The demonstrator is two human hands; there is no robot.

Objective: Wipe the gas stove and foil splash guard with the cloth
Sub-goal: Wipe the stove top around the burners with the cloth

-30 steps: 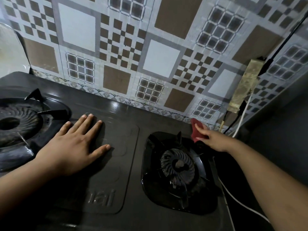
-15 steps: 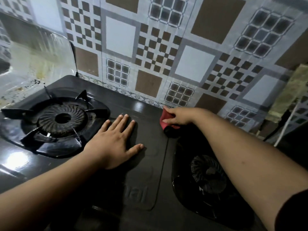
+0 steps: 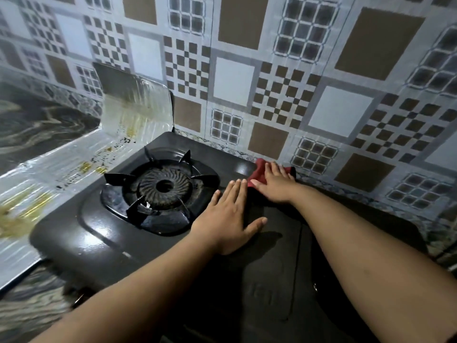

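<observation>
Red cloth [image 3: 257, 175] lies at the back edge of the black stove [image 3: 103, 241], under the right hand [image 3: 278, 184], fingers spread flat on it. Left hand [image 3: 228, 214] rests flat beside it, fingers open.

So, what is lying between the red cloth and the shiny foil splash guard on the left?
The head view shows the black gas stove's left burner between the red cloth and the foil splash guard.
</observation>
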